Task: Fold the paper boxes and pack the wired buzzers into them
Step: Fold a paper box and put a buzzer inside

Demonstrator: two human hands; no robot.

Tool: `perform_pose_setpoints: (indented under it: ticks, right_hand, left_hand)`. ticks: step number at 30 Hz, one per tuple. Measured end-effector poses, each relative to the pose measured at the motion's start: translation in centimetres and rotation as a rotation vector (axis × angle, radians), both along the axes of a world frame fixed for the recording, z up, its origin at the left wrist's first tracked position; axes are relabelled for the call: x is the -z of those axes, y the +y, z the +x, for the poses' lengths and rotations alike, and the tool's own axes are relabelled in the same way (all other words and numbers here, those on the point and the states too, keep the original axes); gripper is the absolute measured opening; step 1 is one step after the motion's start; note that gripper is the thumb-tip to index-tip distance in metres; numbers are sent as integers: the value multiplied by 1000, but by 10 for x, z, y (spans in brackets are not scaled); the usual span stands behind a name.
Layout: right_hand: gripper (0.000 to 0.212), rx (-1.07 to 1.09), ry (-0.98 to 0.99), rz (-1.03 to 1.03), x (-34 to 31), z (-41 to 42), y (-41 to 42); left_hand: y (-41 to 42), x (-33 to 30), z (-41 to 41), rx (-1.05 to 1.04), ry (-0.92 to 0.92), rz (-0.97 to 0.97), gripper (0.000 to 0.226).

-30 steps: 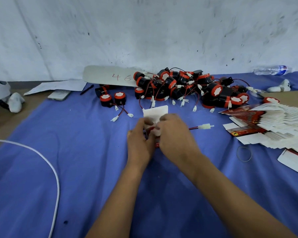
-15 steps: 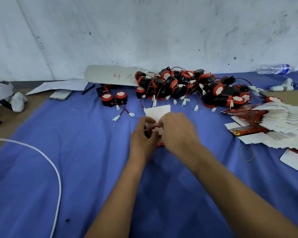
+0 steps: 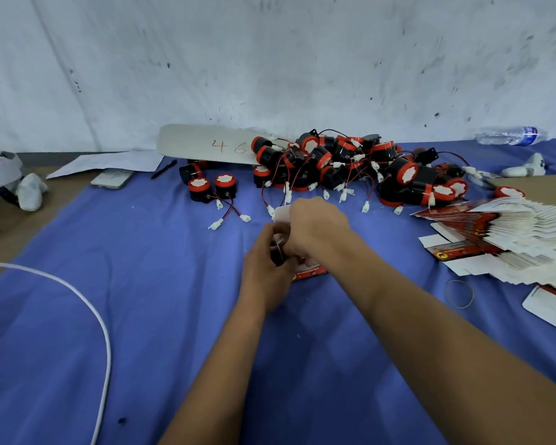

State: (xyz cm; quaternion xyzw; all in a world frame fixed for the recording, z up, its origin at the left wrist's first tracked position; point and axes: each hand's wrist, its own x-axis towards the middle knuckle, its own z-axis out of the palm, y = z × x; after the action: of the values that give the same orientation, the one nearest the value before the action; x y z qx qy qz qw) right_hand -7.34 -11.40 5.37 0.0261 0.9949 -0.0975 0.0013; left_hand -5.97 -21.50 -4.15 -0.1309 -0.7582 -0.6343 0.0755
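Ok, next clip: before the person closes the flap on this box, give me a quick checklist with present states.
1. Box held: ok, left hand grips it from the left side.
2. Buzzer in the box: cannot tell, only a dark part shows between the hands.
3. Wire and connector tucked in: cannot tell, right hand hides them.
4. Top flap free: ok, it stands open behind the right hand.
5. More flat boxes within sight: ok, fanned at the right.

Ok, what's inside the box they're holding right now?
A black buzzer shows at the open left end of the red box, gripped by the left hand. The right hand covers the rest, so its wire can't be seen.
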Motion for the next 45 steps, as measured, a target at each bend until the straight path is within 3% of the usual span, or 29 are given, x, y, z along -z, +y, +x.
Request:
perform_pose_setpoints:
  ticks: [2,5,7,10,12,15,20,27,29,39,45]
  right_hand:
    - [17,12,11,13,1,-1,-1]
    - [33,40,16,34,3,-1,1]
    - [14,54,10,35,3,0,1]
    - [18,32,-9,44,2,3,6]
    - [7,8,-53,43,2,6,12]
    - [28,-26,-101,45,7,11,21]
    - [29,-48,-90,-11,10,18,24]
    - [21,103,348,-90,-4,31,35]
    - [12,82,360,-90,-4,32,31]
    - [28,47,349,106,11,34,16]
    - [19,67,380,71,20,33,8]
  left_hand:
    - [-1,0,-1,16,-8,1,52]
    - [-1,0,-1,41,-17,-15,54]
    - [0,0,-1,60,-23,-9,54]
    - [2,1,-3,80,-47,30,48]
    - [3,2,-5,43,-72,66,42]
    - [10,4,-4,-55,-86,114,40]
    - [19,3,-5,-121,-84,154,34]
    - [19,2,-4,-158,-94,126,37]
    - [19,1,-3,-156,-82,118,36]
    - [19,10,-12,-142,-149,162,59]
    - [19,9,-12,-159,-120,182,32]
